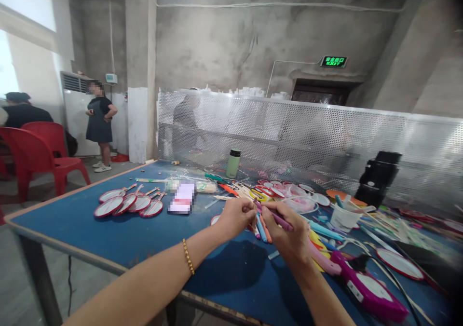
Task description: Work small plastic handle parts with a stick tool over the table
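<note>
Above the blue table (144, 241), my two hands meet close together. My right hand (289, 222) is closed around a slim purple pen-like stick (282, 221), whose upper end points at my left fingertips. My left hand (237, 216) is closed in a pinch beside that end; whatever lies between its fingers is too small to make out. Below them lie several coloured pen-like sticks (261, 229) in blue, orange and purple. A round red-rimmed piece (214, 219) shows partly from behind my left wrist.
Left stand-ins: red-rimmed round paddles (125, 204) and a phone (183, 198). A green bottle (234, 163) stands before a perforated metal screen (224, 123). Rightward are a white cup (343, 218), a magenta device (372, 287) and a black cable (392, 280). Two people are beyond the table.
</note>
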Demonstrator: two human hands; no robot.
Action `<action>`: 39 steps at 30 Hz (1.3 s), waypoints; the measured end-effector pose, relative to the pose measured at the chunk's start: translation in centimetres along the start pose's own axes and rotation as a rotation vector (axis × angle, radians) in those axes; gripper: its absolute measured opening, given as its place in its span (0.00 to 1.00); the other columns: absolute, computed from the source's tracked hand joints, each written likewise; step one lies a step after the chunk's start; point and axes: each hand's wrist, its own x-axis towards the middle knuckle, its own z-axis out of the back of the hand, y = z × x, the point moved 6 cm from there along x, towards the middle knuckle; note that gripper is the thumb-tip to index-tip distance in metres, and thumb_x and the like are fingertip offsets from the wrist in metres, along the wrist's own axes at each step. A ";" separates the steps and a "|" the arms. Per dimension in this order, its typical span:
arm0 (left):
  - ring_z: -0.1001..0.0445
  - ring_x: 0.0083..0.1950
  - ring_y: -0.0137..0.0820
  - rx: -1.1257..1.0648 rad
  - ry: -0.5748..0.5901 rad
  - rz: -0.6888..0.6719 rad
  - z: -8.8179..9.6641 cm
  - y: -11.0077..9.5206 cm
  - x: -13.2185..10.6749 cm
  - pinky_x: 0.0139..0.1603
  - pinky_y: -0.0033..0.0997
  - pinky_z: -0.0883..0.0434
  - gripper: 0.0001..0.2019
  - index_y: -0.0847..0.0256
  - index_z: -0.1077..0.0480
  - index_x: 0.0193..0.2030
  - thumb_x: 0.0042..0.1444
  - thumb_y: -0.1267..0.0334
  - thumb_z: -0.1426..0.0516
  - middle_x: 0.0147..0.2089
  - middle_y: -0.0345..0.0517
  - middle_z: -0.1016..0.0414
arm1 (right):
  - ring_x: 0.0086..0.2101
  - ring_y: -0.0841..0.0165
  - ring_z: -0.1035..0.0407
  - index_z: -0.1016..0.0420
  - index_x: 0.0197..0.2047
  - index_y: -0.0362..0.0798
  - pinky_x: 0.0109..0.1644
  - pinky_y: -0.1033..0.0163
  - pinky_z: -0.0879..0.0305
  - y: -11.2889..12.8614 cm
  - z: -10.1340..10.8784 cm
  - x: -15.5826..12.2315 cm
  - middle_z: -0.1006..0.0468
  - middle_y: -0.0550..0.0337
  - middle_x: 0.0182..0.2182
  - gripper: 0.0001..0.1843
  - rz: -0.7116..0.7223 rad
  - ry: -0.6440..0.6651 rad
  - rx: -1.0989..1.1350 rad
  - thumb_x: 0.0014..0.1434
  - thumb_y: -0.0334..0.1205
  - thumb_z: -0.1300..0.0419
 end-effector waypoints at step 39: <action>0.28 0.23 0.28 -0.030 -0.005 0.013 0.0 -0.2 -0.1 0.26 0.29 0.27 0.05 0.62 0.34 0.24 0.48 0.66 0.47 0.21 0.38 0.31 | 0.26 0.71 0.28 0.22 0.33 0.48 0.32 0.68 0.34 -0.4 0.0 0.0 0.21 0.62 0.27 0.07 0.006 -0.007 0.013 0.59 0.38 0.41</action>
